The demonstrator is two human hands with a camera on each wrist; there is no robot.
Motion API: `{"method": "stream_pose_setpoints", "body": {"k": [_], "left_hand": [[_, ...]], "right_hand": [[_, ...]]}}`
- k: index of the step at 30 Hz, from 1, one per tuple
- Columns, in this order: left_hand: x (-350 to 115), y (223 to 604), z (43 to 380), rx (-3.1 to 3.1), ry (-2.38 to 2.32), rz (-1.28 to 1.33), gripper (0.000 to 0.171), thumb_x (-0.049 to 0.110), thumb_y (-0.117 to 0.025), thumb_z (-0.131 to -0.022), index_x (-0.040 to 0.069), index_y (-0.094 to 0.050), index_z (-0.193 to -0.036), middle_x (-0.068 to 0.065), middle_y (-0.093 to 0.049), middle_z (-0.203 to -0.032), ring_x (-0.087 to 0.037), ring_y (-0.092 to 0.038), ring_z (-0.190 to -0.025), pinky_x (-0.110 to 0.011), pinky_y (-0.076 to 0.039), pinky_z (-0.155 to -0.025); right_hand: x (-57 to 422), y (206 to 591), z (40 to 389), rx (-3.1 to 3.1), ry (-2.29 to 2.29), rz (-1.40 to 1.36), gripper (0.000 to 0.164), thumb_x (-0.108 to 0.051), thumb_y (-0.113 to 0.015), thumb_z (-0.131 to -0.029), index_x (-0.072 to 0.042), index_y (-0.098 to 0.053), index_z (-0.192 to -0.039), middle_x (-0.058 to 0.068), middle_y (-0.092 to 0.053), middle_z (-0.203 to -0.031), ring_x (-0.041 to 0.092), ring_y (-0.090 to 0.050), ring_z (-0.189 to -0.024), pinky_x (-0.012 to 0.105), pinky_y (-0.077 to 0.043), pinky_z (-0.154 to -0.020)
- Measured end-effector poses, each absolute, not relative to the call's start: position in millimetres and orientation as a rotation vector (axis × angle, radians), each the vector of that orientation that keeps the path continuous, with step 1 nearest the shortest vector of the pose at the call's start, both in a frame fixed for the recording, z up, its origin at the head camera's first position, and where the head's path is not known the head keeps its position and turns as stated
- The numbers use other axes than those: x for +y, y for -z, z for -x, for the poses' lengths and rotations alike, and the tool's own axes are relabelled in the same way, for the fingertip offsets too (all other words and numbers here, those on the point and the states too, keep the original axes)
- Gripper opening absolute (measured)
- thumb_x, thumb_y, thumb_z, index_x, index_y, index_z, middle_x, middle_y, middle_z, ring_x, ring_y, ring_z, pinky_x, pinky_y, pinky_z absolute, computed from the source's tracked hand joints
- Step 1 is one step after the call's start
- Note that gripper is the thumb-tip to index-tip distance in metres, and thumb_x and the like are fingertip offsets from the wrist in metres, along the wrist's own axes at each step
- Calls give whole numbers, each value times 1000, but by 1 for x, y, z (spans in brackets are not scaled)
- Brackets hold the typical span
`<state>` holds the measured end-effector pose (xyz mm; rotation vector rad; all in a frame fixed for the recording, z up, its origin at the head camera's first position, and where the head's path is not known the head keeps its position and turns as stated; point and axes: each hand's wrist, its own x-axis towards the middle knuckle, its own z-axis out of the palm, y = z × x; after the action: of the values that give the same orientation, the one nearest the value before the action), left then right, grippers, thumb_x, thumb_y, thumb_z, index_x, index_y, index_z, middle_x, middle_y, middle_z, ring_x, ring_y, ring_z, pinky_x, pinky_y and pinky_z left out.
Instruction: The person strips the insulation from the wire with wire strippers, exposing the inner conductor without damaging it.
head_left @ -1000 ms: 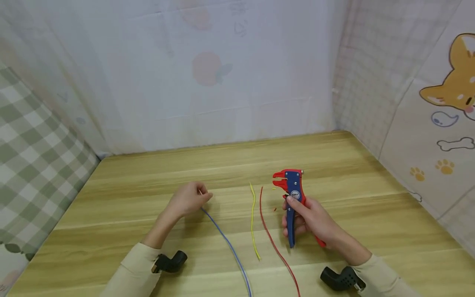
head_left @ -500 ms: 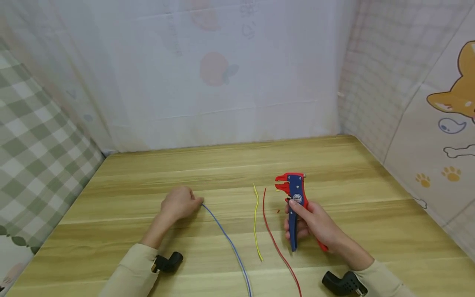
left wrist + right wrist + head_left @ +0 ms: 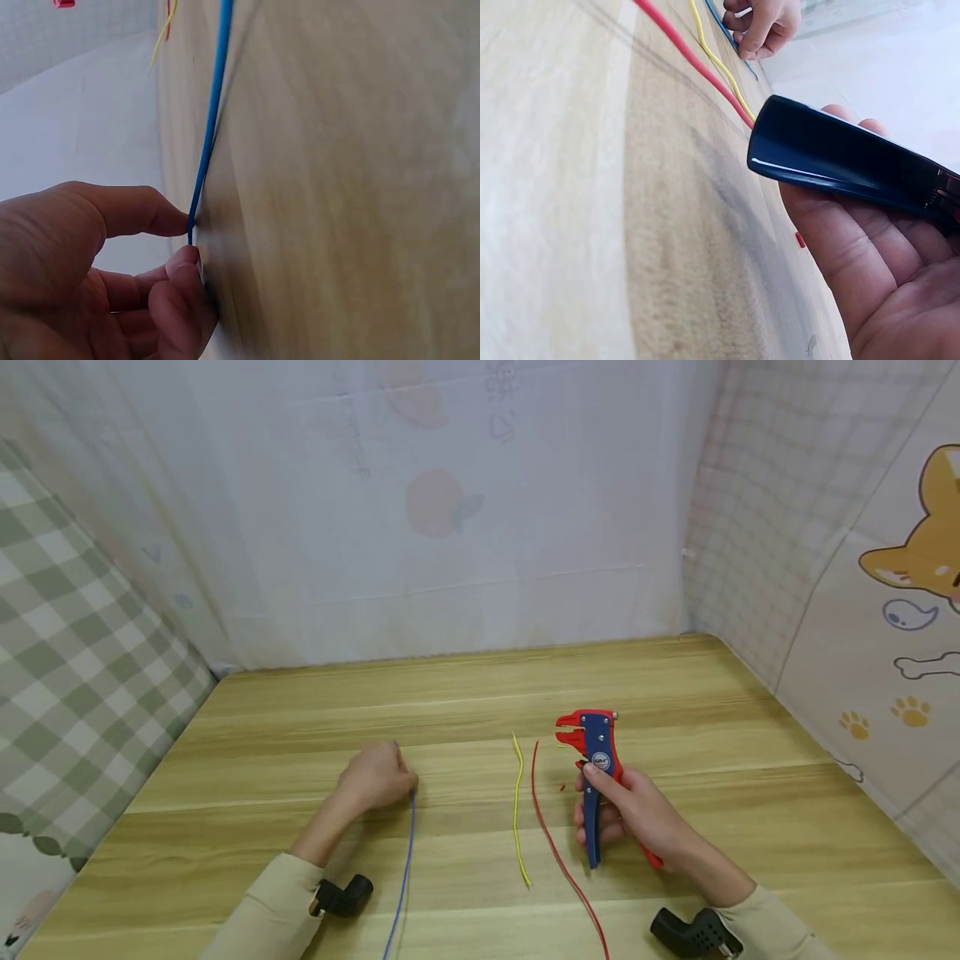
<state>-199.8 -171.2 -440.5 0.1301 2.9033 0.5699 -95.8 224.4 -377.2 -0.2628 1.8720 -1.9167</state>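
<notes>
My left hand (image 3: 375, 775) pinches a blue wire (image 3: 408, 852) near its far end, low over the table. A short tip of the wire shows beyond the fingers, and the rest runs toward the near edge. In the left wrist view, thumb and fingertips meet at the blue wire (image 3: 208, 135). My right hand (image 3: 637, 810) holds a red and blue wire stripper (image 3: 597, 752) upright, its jaws apart and pointing left with nothing between them. The dark handle (image 3: 832, 150) of the wire stripper crosses the palm in the right wrist view.
Between the hands lie a short yellow wire (image 3: 517, 810) and a longer red wire (image 3: 558, 856). Small offcuts, one red (image 3: 562, 787) and one yellow (image 3: 561, 746), lie by the stripper. Cloth walls (image 3: 450, 568) border the wooden table (image 3: 315, 710).
The left hand has taken hold of the blue wire's far end. The wire has swung left and now runs straighter toward the near edge. The right hand keeps holding the wire stripper.
</notes>
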Motion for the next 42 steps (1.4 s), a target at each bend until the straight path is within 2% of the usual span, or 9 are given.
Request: {"method": "stream_pose_setpoints", "body": {"k": [5, 11, 14, 18, 21, 24, 27, 34, 42], "left_hand": [[-163, 433, 189, 2907, -603, -150, 31, 22, -64, -74, 25, -45, -50, 13, -33, -48, -7, -28, -46, -24, -22, -42], [-143, 380, 152, 2896, -720, -201, 33, 11, -61, -77, 20, -40, -53, 10, -30, -50, -6, -22, -49, -21, -16, -46], [-137, 361, 144, 2870, -772, -233, 24, 10, -62, -84, 16, -51, -63, 7, -43, -57, -7, -32, -51, -21, -25, -48], [-136, 348, 145, 2733, -983, -282, 6, 9, -64, -90, 7, -64, -85, 0, -63, -69, -10, -54, -55, -25, -46, -55], [-135, 339, 147, 2513, -1238, -292, 8, 7, -63, -91, 0, -65, -94, -6, -67, -74, -14, -64, -61, -30, -57, -62], [-135, 335, 150, 2377, -1383, -282, 12, 8, -63, -94, -2, -64, -101, -11, -68, -82, -19, -68, -67, -36, -62, -67], [-130, 336, 151, 2477, -1305, -319, 12, 11, -66, -96, 0, -67, -97, -13, -70, -83, -19, -69, -66, -34, -61, -65], [-108, 355, 145, 2802, -702, -603, 15, 23, -80, -89, 12, -70, -88, 4, -67, -78, -8, -58, -72, -28, -50, -69], [-93, 371, 140, 2863, -535, -701, 20, 11, -77, -93, 14, -65, -78, 3, -59, -76, -13, -53, -72, -32, -47, -67]], "right_hand": [[222, 378, 94, 1851, 1937, 261, 40, -38, -41, -115, 1, -50, -116, 9, -72, -87, 24, -79, -76, 44, -66, -73], [221, 378, 94, 1863, 1926, 244, 42, -39, -42, -115, 3, -49, -117, 10, -72, -88, 23, -78, -76, 44, -66, -74], [221, 377, 94, 1876, 1919, 238, 44, -40, -42, -115, 3, -48, -119, 10, -72, -88, 23, -78, -77, 43, -66, -75], [221, 376, 94, 1879, 1922, 241, 43, -39, -43, -115, 3, -49, -118, 10, -72, -88, 23, -79, -76, 44, -66, -74], [221, 376, 93, 1870, 1927, 246, 42, -38, -43, -115, 3, -49, -117, 10, -72, -88, 24, -79, -76, 44, -66, -75], [220, 376, 93, 1867, 1927, 249, 42, -38, -43, -115, 4, -49, -118, 10, -72, -88, 24, -79, -77, 44, -66, -75], [220, 376, 93, 1863, 1926, 252, 43, -38, -43, -115, 4, -49, -119, 9, -72, -88, 24, -79, -77, 43, -66, -76], [220, 376, 92, 1844, 1929, 252, 42, -37, -43, -115, 5, -49, -120, 9, -72, -88, 23, -79, -76, 43, -66, -75], [220, 376, 91, 1851, 1928, 239, 44, -38, -44, -115, 5, -49, -121, 9, -72, -88, 23, -79, -76, 43, -66, -76]]}}
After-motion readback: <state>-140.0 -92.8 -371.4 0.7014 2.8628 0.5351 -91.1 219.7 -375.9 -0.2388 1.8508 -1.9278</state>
